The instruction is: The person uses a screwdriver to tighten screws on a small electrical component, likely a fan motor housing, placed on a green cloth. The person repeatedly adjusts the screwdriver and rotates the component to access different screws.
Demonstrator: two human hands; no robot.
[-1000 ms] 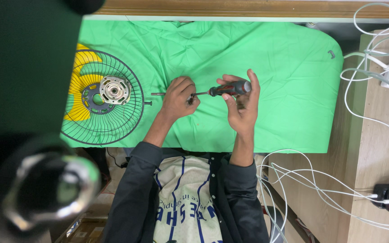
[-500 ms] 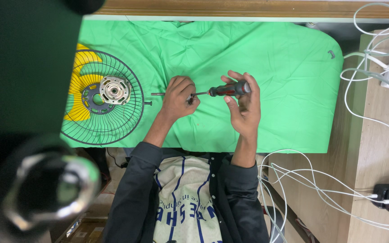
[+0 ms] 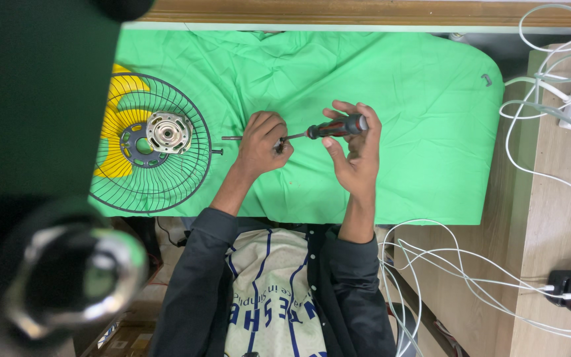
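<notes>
Since half a second ago, the right hand has shifted its fingers slightly along the screwdriver; little else differs. Seen from overhead, a person in a dark jacket sits at a table draped in green cloth. Their right hand grips the red-and-black screwdriver handle, palm up, with the blade pointing toward the left hand. That left hand is clenched around a small dark part, probably a fitting on a thin metal shaft that sticks out past the knuckles; the fingers hide too much to be sure. The blade tip meets this part just at the left thumb.

Beyond the left hand, farther out to that side, lies a round wire fan guard with a yellow blade beneath it and a silver motor at its centre. White cables trail well beyond the right hand.

Judging by this layout, the fan is already taken apart, the motor out of its housing. Work on the small held part looks mid-way: the screwdriver is engaged, and no loose screws show on the cloth.
</notes>
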